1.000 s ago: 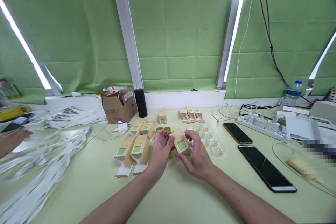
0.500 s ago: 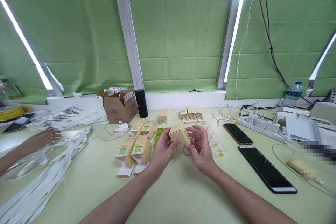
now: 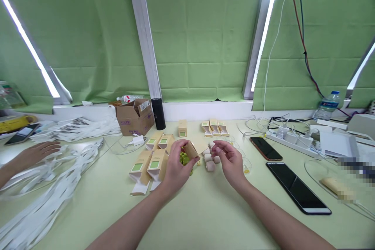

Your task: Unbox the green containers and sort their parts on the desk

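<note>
My left hand [image 3: 177,166] grips a small tan carton [image 3: 191,150] between thumb and fingers, tilted, with a pale flap reaching out to the right. My right hand [image 3: 231,162] is apart from the carton, its fingers bent and loosely apart, with nothing visible in them. Below and left of it lie several small whitish-beige pieces [image 3: 210,166]. Green pieces [image 3: 184,159] show partly behind my left hand. Left of that hand lie several tan cartons [image 3: 140,166] with green labels and open flaps. Clear plastic pieces [image 3: 247,167] with yellow parts are partly hidden by my right hand.
More cartons [image 3: 213,128] and a single one [image 3: 182,129] stand at the back. A cardboard box [image 3: 134,119] and black cylinder [image 3: 158,114] are behind left. Two phones [image 3: 297,187] and a power strip [image 3: 290,142] lie right. Another person's hand [image 3: 35,154] rests over white straps at left.
My right hand has let go of the carton and moved slightly right. My left hand has turned the carton, and its flap now sticks out. The beige pieces have come into view.
</note>
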`<state>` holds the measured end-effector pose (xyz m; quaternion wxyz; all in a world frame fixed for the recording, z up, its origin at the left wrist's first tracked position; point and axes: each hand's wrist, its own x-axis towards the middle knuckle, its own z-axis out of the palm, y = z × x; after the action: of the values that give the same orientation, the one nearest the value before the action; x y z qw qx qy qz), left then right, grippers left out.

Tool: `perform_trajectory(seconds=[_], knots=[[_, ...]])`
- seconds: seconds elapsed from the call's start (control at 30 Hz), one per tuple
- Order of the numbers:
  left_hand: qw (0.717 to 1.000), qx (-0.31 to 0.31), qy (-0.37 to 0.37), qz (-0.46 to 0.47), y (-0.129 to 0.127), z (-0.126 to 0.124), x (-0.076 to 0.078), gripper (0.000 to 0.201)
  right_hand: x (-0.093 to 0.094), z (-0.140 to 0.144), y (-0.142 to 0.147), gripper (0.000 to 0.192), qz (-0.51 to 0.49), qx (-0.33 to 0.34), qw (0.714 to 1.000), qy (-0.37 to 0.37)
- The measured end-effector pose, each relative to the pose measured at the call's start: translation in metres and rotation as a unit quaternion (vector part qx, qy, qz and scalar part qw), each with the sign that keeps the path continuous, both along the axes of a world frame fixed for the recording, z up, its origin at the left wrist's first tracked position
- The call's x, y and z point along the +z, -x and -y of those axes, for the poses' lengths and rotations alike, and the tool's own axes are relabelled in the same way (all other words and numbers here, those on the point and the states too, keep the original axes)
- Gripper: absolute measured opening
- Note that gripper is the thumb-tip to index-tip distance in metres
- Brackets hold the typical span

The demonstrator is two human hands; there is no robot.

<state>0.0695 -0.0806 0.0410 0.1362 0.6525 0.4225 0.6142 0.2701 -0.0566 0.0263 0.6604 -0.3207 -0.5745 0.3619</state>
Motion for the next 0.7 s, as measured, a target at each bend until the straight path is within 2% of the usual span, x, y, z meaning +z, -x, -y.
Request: perform_trajectory(seconds=[0.17,0.3,0.4,0.57,0.7], knots=[[0.987,0.027,-0.091,-0.130,0.001,0.003,-0.002,0.047,-0.003,0.003,-0.004,0.018,0.051,-0.071,0.995,-0.038],[0.977,0.032,-0.122,-0.174,-0.001,0.003,-0.007,0.047,0.001,0.010,-0.004,0.017,0.140,-0.118,0.972,-0.147],[0.972,0.044,-0.138,-0.186,-0.002,0.003,-0.008,0.047,0.003,0.014,-0.002,0.023,0.192,-0.102,0.955,-0.200],[0.954,0.064,-0.167,-0.241,-0.001,0.004,-0.005,0.042,0.001,0.015,0.000,0.040,0.261,-0.079,0.934,-0.232],[0.938,0.067,-0.189,-0.283,0.000,0.006,-0.005,0.039,-0.002,0.014,-0.001,0.044,0.277,-0.076,0.926,-0.243]])
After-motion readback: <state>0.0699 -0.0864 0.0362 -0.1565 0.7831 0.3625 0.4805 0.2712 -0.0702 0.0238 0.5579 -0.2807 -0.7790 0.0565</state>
